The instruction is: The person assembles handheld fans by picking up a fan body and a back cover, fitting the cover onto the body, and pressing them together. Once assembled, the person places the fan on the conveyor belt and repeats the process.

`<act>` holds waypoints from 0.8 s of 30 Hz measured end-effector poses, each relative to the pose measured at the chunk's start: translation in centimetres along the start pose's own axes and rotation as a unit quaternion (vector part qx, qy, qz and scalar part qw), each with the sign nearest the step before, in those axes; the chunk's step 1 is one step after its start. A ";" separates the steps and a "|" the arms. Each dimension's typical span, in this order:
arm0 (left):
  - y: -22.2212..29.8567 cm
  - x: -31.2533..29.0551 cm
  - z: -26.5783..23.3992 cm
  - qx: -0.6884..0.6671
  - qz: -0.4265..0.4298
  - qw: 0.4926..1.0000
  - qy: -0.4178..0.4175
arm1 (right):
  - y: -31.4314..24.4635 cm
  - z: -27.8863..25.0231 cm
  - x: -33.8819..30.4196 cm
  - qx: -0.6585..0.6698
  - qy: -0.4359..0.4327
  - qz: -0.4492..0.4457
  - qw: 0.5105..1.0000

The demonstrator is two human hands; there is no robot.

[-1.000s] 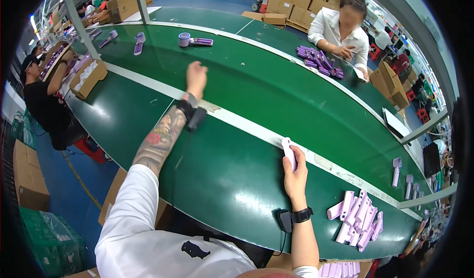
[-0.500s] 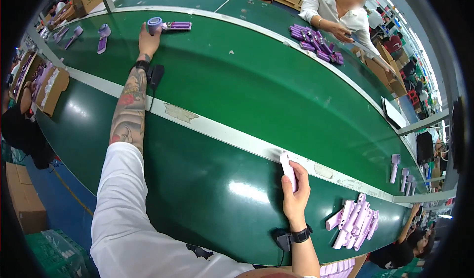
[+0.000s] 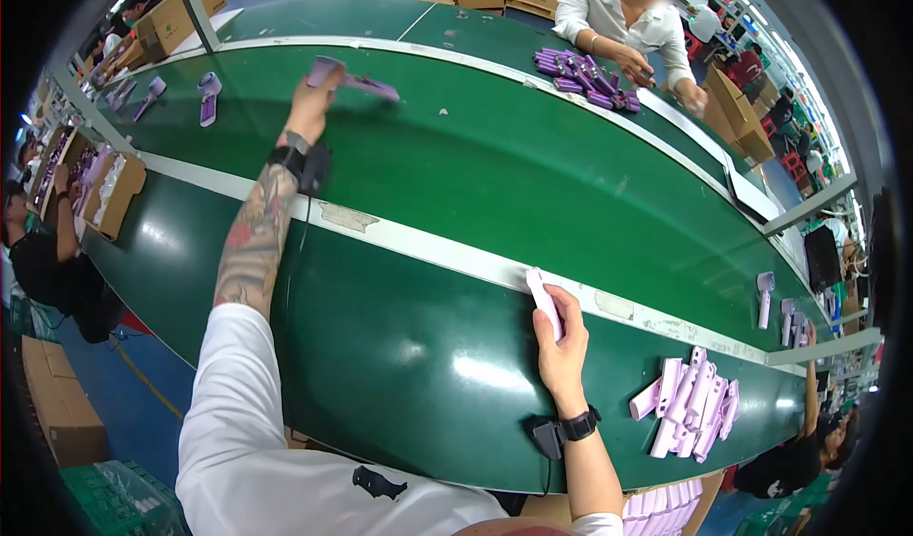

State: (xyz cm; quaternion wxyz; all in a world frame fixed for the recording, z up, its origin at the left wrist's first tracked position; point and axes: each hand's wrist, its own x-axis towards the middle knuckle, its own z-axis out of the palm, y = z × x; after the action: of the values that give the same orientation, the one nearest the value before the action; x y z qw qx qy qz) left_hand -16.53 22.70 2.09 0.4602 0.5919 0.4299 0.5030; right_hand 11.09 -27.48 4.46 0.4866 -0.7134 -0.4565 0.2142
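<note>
My left hand point(image 3: 312, 108), reaching far over the green belt, is closed on the round head of a lilac handheld device point(image 3: 373, 86). Its handle points right, and motion blurs it. Nearer to me, my right hand point(image 3: 563, 344) grips a pale lilac handle shell point(image 3: 544, 300), its upper end over the white rail. To the right of that hand, a pile of similar lilac handle shells point(image 3: 692, 405) lies on the green tabletop.
Similar round-headed devices point(image 3: 209, 98) lie on the belt at far left; another point(image 3: 765, 298) lies at right. Across the belt, a person in white works beside purple parts point(image 3: 588, 79). The white rail point(image 3: 428, 248) separates belt and tabletop. A carton point(image 3: 116, 194) stands at left.
My left hand has picked the round-headed device up off the belt and moved it rightward and slightly nearer. My right hand still holds its shell. The whole view has shifted a little.
</note>
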 end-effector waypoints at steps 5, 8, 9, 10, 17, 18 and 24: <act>7.0 -13.6 7.6 -0.443 -0.175 0.878 -0.047 | 0.6 0.0 -0.1 0.019 0.003 -0.012 1.000; 7.8 -20.2 9.7 -0.476 -0.183 0.854 -0.103 | 0.6 0.5 0.5 0.028 0.004 -0.022 0.999; 7.7 -22.3 10.7 -0.473 -0.194 0.853 -0.107 | 0.7 0.3 0.4 0.025 0.003 -0.023 0.999; 7.7 -24.3 11.7 -0.491 -0.203 0.839 -0.118 | 0.6 0.0 0.4 0.025 0.006 -0.011 1.000; 9.1 -32.2 14.4 -0.489 -0.233 0.816 -0.204 | -1.2 0.6 -0.3 0.008 -0.018 -0.086 0.996; 9.2 -33.0 14.6 -0.467 -0.241 0.822 -0.220 | -1.6 0.7 -0.5 -0.010 -0.012 -0.111 0.994; 9.8 -34.9 15.3 -0.386 -0.223 0.839 -0.312 | -1.7 1.7 -0.8 -0.081 0.014 -0.214 0.973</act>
State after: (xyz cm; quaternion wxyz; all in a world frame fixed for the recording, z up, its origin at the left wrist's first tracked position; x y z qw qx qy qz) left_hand -5.29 -14.99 3.65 0.8608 0.3801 0.1556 0.3006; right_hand 8.70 -27.11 5.16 0.4682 -0.6393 -0.6073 0.0578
